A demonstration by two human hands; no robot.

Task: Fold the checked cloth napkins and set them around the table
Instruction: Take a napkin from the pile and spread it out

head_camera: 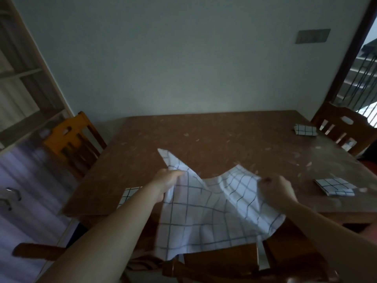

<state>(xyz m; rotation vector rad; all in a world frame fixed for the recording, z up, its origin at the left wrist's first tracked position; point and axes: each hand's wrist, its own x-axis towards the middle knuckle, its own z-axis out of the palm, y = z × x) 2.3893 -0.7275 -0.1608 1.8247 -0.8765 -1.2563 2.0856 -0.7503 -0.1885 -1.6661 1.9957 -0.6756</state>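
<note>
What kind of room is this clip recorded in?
Most likely a home dining room. A brown speckled dining table stands against a plain wall, wooden slat-back chairs sit at its sides, and folded white checked cloth napkins lie at the places.

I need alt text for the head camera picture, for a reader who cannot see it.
Two bare hands, left hand and right hand, hold an unfolded white checked cloth napkin spread over the near edge of a brown wooden table. Folded checked napkins lie at right and far right.
</note>
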